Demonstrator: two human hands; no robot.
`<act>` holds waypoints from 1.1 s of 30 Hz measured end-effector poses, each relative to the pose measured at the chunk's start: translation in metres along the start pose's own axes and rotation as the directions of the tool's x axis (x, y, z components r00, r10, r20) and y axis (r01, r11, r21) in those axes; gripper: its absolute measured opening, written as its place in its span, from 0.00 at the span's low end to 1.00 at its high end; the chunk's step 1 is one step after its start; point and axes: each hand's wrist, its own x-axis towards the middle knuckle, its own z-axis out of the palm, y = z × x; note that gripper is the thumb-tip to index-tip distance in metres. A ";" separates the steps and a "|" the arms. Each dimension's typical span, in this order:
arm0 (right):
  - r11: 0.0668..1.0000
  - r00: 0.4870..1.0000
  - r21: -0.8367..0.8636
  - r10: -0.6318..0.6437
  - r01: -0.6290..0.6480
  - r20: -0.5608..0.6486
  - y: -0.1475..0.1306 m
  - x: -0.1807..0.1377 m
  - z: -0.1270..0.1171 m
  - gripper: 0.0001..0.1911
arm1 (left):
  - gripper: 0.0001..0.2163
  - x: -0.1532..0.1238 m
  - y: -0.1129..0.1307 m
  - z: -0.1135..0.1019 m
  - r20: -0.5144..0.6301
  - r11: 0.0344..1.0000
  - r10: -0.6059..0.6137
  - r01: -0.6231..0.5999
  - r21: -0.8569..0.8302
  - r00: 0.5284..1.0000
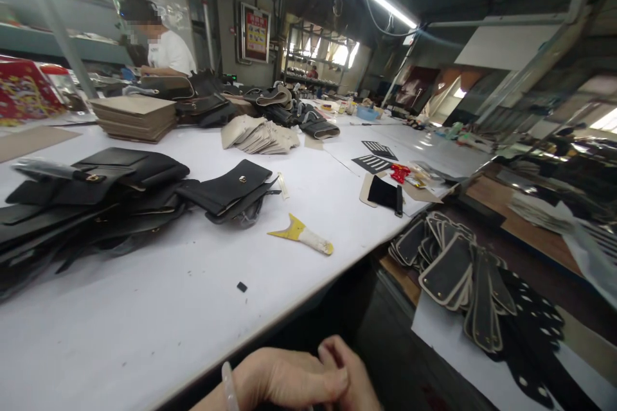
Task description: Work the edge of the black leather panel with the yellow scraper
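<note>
I had both hands low at the near edge of the bench [159, 327], clasped together and holding nothing. The left hand [277, 376] lay over the right hand [349, 372], fingers curled around each other, a pale bangle [229, 385] on the left wrist.

Nearest to them on the bench lay a yellow scraper [301, 234], flat, with a wedge blade and a whitish wrapped handle. I judged it light and stiff, best taken by that handle, since the blade edge looked thin. Between the scraper and my hands sat a tiny black chip [241, 286].

Left of the scraper was a black flap [226, 189] with a brass snap, smooth leather-like material, soft and floppy by my reckoning; I would lift it by its folded edge. Further left of the scraper spread a heap of black pieces [81, 205], thin and slippery-looking, likely to slide off one another.

Beyond the scraper stood a stack of brown boards [135, 117] and a fan of beige pieces [258, 135]. Right of the scraper, below the bench edge, lay rounded black panels [446, 270] with pale borders. A person in a white shirt [168, 51] worked far behind the boards.
</note>
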 end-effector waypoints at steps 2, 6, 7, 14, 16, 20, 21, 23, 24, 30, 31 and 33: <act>0.972 0.977 -0.185 -0.170 0.146 -0.125 -0.009 0.029 -0.023 0.12 | 0.34 0.001 0.001 -0.002 -0.017 0.998 -0.060 0.060 -0.007 0.998; 0.820 0.917 -0.511 -0.375 0.259 -0.137 -0.039 0.109 -0.059 0.14 | 0.39 0.000 0.003 -0.001 0.066 0.916 -0.165 0.178 -0.360 0.984; 0.797 0.928 -0.545 -0.363 0.261 -0.087 -0.045 0.131 -0.062 0.16 | 0.42 0.000 0.002 0.000 0.103 0.877 -0.178 0.205 -0.434 0.979; 0.734 0.968 -0.631 -0.191 0.251 0.163 -0.068 0.205 -0.046 0.10 | 0.42 0.002 0.004 0.005 0.133 0.816 -0.200 0.240 -0.526 0.971; 0.769 0.966 -0.590 -0.139 0.245 0.220 -0.070 0.190 -0.063 0.08 | 0.41 0.002 0.005 0.005 0.127 0.812 -0.194 0.232 -0.535 0.973; 0.904 0.925 -0.375 -0.055 0.206 0.375 -0.061 0.120 -0.126 0.13 | 0.45 0.002 0.007 0.004 0.119 0.824 -0.201 0.233 -0.516 0.972; 0.936 0.904 -0.308 -0.025 0.171 0.426 -0.055 0.097 -0.139 0.14 | 0.46 0.002 0.008 0.003 0.119 0.830 -0.205 0.237 -0.505 0.971; 0.981 0.845 -0.183 0.041 0.068 0.534 -0.039 0.050 -0.154 0.16 | 0.48 0.002 0.009 0.002 0.124 0.847 -0.206 0.241 -0.475 0.971; 0.996 0.807 -0.054 0.094 -0.077 0.584 -0.031 0.027 -0.155 0.20 | 0.49 0.002 0.010 0.002 0.125 0.856 -0.209 0.243 -0.457 0.970; 0.933 0.683 -0.020 0.278 -0.360 0.675 -0.012 -0.054 -0.098 0.12 | 0.51 -0.005 0.023 -0.001 0.086 0.905 -0.220 0.236 -0.353 0.972; 0.929 0.684 -0.046 0.304 -0.367 0.663 -0.014 -0.057 -0.089 0.11 | 0.53 -0.006 0.025 -0.002 0.074 0.914 -0.236 0.247 -0.320 0.969; 0.940 0.712 -0.103 0.315 -0.325 0.628 -0.019 -0.057 -0.078 0.09 | 0.54 -0.010 0.030 -0.004 0.026 0.938 -0.267 0.266 -0.223 0.963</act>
